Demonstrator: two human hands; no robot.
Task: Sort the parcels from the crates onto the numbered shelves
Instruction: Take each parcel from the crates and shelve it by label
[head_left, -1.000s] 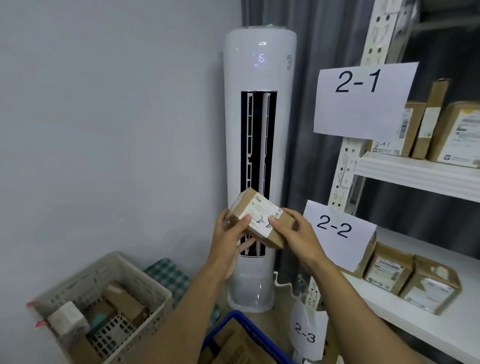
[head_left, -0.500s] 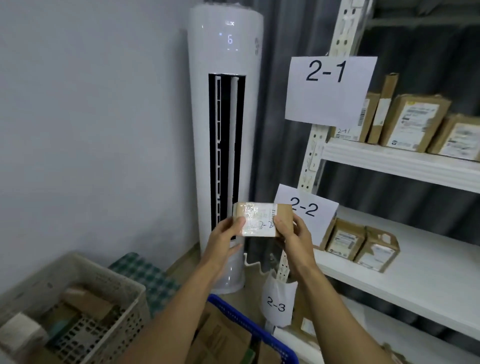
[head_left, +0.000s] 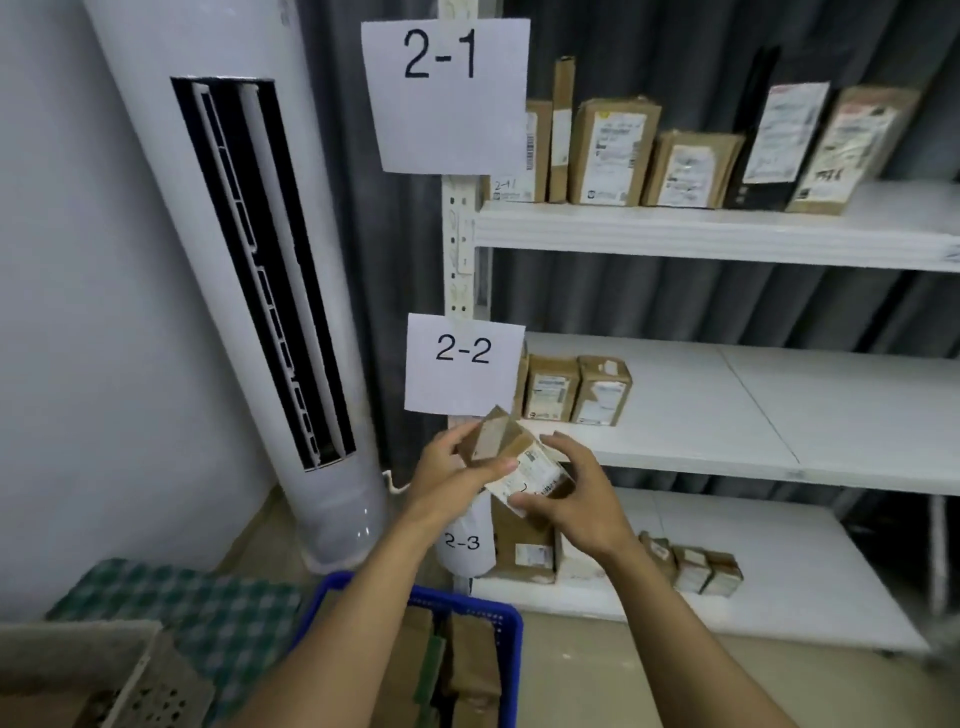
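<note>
A small brown cardboard parcel (head_left: 511, 457) with a white label is held tilted in front of the shelf post, just below the 2-2 sign (head_left: 462, 364). My left hand (head_left: 452, 473) grips its left end, thumb across the front. My right hand (head_left: 576, 488) holds its right end, fingers curled round it. The white shelf unit carries signs 2-1 (head_left: 444, 93) and 2-3 (head_left: 462, 543). Shelf 2-2 (head_left: 753, 405) has a few small parcels (head_left: 571, 389) at its left end. A blue crate (head_left: 511, 634) with more parcels sits below my arms.
A tall white air conditioner (head_left: 270, 291) stands left of the shelves. Shelf 2-1 (head_left: 727, 234) holds a row of upright parcels. Shelf 2-3 has parcels at its left. A beige crate (head_left: 156, 680) and a green checked cloth (head_left: 208, 613) lie at the lower left.
The view has swung right and closer to the shelves. The parcel has been turned and tilted and sits lower, now below the 2-2 sign. Both hands keep hold of it.
</note>
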